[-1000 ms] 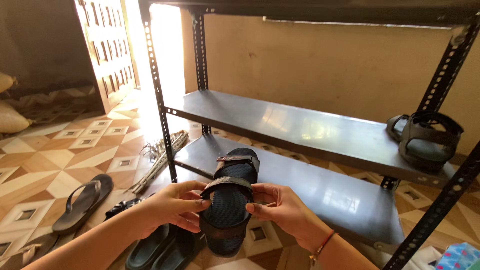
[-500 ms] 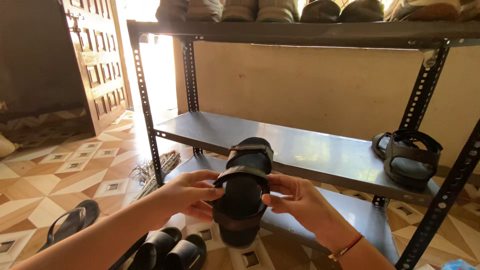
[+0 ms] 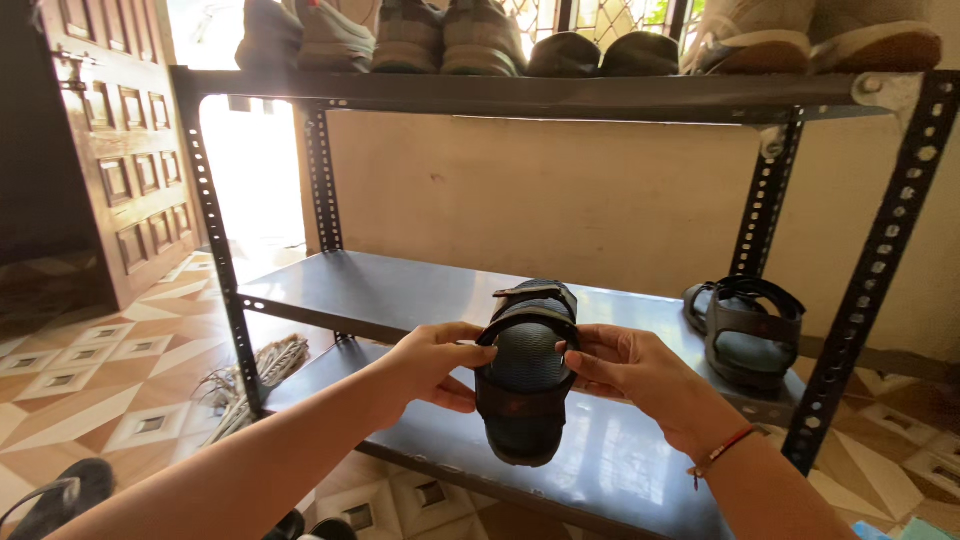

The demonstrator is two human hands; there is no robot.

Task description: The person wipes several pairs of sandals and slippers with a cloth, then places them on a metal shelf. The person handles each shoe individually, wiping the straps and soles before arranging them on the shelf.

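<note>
Sandal [image 3: 525, 385], dark and strapped, is held up between both hands in front of a metal rack [image 3: 400, 295]. From the left: a panelled wooden door [image 3: 120, 150], a patterned tile floor [image 3: 90, 390] with a flip-flop [image 3: 55, 497], then the rack's grey shelves against a tan wall [image 3: 560, 190]. Left hand [image 3: 430, 365] curls on the sandal's left edge, fingers at the strap; right hand [image 3: 630, 375] pinches the right edge. Farther right, another sandal [image 3: 745, 330] sits on the middle shelf. Shoes [image 3: 440, 35] line the top shelf.
</note>
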